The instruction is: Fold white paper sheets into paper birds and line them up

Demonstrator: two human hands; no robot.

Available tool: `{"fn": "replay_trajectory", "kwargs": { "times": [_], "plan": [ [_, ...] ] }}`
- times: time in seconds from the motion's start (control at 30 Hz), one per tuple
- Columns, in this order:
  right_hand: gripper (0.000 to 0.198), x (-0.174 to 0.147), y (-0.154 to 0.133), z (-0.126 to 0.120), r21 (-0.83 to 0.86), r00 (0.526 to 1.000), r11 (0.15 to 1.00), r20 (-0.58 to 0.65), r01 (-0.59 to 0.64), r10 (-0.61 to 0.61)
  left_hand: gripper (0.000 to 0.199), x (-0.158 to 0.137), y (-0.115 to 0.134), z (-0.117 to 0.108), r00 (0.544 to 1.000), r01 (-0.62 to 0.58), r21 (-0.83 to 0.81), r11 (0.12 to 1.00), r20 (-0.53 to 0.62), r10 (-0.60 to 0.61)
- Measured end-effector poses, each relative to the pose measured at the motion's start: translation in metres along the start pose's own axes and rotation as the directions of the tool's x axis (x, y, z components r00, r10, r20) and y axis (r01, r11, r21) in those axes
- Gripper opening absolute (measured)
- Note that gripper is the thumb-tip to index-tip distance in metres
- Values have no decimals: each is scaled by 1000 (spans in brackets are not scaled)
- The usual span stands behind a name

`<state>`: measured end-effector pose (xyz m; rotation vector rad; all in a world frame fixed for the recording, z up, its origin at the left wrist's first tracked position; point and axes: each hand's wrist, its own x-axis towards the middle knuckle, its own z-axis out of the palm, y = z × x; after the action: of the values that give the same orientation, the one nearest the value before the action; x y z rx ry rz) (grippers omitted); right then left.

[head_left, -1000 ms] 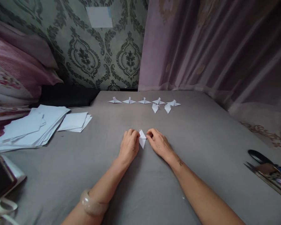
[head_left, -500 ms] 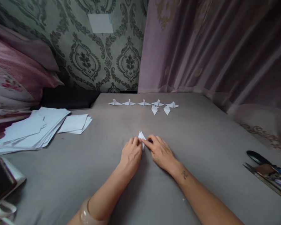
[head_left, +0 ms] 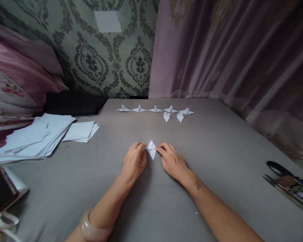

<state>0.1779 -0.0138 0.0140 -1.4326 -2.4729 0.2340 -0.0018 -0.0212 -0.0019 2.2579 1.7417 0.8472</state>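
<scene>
A small white folded paper (head_left: 152,153), kite-shaped with a crease across it and split points at its top, lies on the grey cloth between my hands. My left hand (head_left: 134,162) is closed, its fingers curled and the fingertips at the paper's left corner. On the other side, my right hand (head_left: 173,162) pinches the right corner with thumb and forefinger, the other fingers bent. Farther back stands a row of several white folded paper birds (head_left: 155,109). In front of the row's right end lie two narrower folded papers (head_left: 167,117).
Loose white sheets (head_left: 35,137) and a stack of smaller paper squares (head_left: 79,131) lie at the left. A dark-screened device (head_left: 1,191) is at the left edge. Scissors (head_left: 280,168) and other tools lie far right. A black cloth (head_left: 73,103) sits at the back left.
My left hand has shifted left from over the paper to its left corner, so more of the paper's face shows. My right hand has barely moved.
</scene>
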Motion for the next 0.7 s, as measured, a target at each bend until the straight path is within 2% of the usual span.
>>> {"fn": "replay_trajectory", "kwargs": {
  "times": [0.07,0.17,0.27,0.37,0.5,0.63,0.7],
  "plan": [
    [42,0,0,1,17,1000,1000,-8,-1,1,31,2,3,4,995,-95,-40,995,-14,94],
    [41,2,4,4,106,999,994,-34,-6,9,25,2,12,7,982,-174,17,985,78,172],
    [41,4,9,7,256,993,965,-84,-60,84,36,2,17,8,986,-125,87,988,123,113],
    [39,6,9,9,386,980,914,-98,-123,173,28,2,19,6,990,-67,124,990,133,50],
    [37,6,5,16,554,968,811,-41,-186,249,24,3,24,2,987,-67,217,974,161,32],
    [39,8,3,26,727,946,639,41,-250,322,25,4,27,-1,985,-85,232,969,167,47],
    [40,9,2,28,758,943,606,36,-241,331,26,4,26,-1,986,-93,227,969,158,58]
  ]
}}
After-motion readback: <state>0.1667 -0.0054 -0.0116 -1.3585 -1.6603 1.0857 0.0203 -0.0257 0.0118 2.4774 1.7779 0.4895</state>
